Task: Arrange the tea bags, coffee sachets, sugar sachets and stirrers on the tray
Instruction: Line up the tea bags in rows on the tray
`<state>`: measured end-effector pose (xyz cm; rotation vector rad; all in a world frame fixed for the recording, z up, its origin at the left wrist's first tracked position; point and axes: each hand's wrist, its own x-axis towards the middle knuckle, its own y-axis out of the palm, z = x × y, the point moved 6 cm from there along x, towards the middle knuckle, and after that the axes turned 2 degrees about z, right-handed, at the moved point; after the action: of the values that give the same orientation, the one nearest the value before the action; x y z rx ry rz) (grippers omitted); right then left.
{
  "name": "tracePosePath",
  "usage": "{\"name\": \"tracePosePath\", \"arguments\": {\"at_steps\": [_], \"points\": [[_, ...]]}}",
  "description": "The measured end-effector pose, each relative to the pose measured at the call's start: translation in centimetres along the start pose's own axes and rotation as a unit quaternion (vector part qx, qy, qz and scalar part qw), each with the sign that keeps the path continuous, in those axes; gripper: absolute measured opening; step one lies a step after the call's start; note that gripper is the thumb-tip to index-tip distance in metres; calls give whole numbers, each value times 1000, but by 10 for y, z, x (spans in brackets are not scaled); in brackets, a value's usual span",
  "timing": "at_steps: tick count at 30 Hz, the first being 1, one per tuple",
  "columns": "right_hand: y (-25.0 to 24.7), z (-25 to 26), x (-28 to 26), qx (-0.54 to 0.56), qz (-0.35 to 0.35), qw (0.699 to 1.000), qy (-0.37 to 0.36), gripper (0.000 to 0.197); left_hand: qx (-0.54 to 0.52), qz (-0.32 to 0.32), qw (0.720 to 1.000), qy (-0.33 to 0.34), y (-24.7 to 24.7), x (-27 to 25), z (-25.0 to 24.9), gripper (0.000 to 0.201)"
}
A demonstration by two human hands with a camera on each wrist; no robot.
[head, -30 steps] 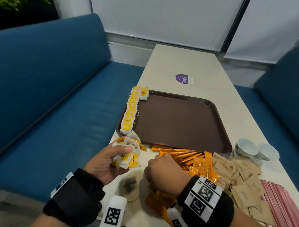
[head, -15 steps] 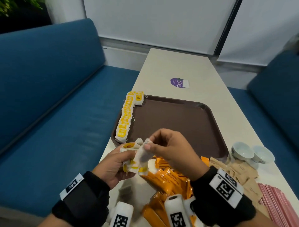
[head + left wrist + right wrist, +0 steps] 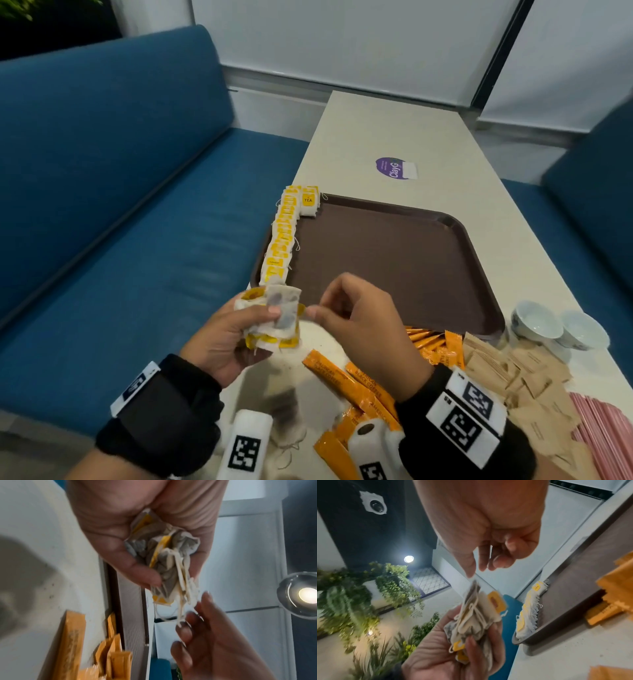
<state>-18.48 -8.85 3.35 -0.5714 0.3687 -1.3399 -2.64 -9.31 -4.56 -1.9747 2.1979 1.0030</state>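
- Our left hand [image 3: 219, 339] clutches a bunch of tea bags [image 3: 274, 317]; our right hand [image 3: 356, 322] pinches at its edge, just short of the tray [image 3: 394, 260].
- Done: one row of tea bags [image 3: 282, 240] at the tray's nine o'clock.
- Left, at six o'clock: coffee sachets [image 3: 346, 380], sugar sachets [image 3: 524, 383], stirrers [image 3: 609, 435].

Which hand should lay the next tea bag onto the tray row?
Right, probably. The left hand grips the tea bag bundle; the right hand, fingers at the bundle's edge, looks free and sits nearer the tray.
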Motion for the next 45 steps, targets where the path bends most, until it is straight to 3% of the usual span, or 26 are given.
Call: {"name": "tracePosePath", "arguments": {"at_steps": [1, 3, 5, 10, 13, 15, 19, 21, 23, 26, 27, 29, 31, 35, 39, 42, 45], "points": [[9, 4, -3, -79, 56, 995, -21, 13, -21, -17, 1000, 9, -8, 0, -4, 69], [34, 7, -12, -214, 182, 958, -62, 10, -49, -30, 998, 19, -19, -1, -10, 60], [59, 2, -19, -288, 259, 918, -84, 22, -59, -24, 998, 21, -24, -2, -11, 62], [98, -7, -23, -413, 303, 852, -106, 23, -54, -31, 998, 18, -27, -8, -4, 50], [101, -9, -23, -434, 314, 838, -103, 20, -58, -37, 997, 21, -29, -9, 0, 46], [91, 0, -22, -415, 302, 852, -101, 17, -59, -46, 997, 23, -32, -10, -1, 32], [33, 37, -12, -305, 246, 917, -69, 18, -46, -74, 996, 17, -36, -9, 0, 24], [0, 56, 0, -244, 166, 953, -75, 14, -25, -70, 997, 9, -31, -8, 1, 21], [-20, 69, 12, -210, 62, 969, -117, 11, 2, -48, 999, -4, -16, -4, 5, 24], [-25, 78, 17, -217, -57, 951, -215, 8, 28, -7, 999, -31, 10, 0, 14, 26], [-21, 79, 15, -236, -66, 938, -246, 8, 27, 5, 999, -36, 18, 2, 16, 22], [-7, 68, 9, -280, -29, 917, -282, 6, 26, 24, 999, -35, 29, 4, 15, 19], [3, 53, 2, -277, 37, 917, -284, 3, 34, 26, 999, -25, 33, 9, 10, 26], [-3, 32, -1, -181, 71, 958, -210, 21, 58, 27, 998, 1, 37, 16, 1, 43], [-17, 22, 6, -71, 7, 992, -107, 20, 91, 30, 995, 24, 49, 14, -3, 47], [-20, 7, 13, 26, -9, 1000, -1, 18, 108, 13, 994, 34, 49, 21, -2, 49], [-15, 1, 15, 94, 10, 994, 51, 22, 120, -13, 992, 39, 43, 24, -1, 49]]}}
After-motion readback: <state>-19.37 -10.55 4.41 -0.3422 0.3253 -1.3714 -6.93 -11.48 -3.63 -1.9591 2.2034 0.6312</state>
